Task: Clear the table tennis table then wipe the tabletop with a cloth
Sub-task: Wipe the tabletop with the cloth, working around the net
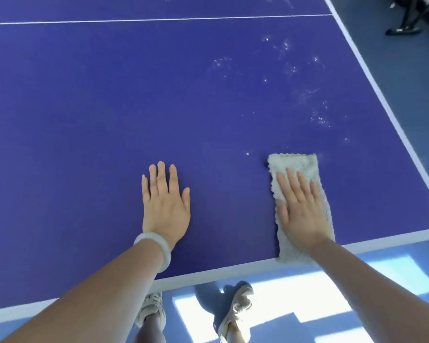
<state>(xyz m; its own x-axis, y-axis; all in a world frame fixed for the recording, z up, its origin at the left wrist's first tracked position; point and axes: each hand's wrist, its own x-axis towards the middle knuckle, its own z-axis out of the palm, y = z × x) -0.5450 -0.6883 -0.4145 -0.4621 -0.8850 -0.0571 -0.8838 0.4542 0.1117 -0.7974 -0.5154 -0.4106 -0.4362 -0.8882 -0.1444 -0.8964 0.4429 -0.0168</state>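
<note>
The blue table tennis tabletop [84, 107] fills most of the view, with a white line along its near and right edges. A folded pale grey cloth [295, 164] lies flat near the table's near right corner, its lower end reaching the near edge. My right hand [299, 209] presses flat on the cloth with straight fingers. My left hand [165, 201] rests flat on the bare tabletop to the left of the cloth, fingers straight, a pale bangle on its wrist. White dusty smudges [287, 68] speckle the tabletop beyond the cloth.
A thin white centre line [159, 20] crosses the far part of the table. Blue floor with sunlit patches [295, 293] lies below the near edge, where my two shoes show. A dark stand foot [406, 28] sits on the floor at the far right.
</note>
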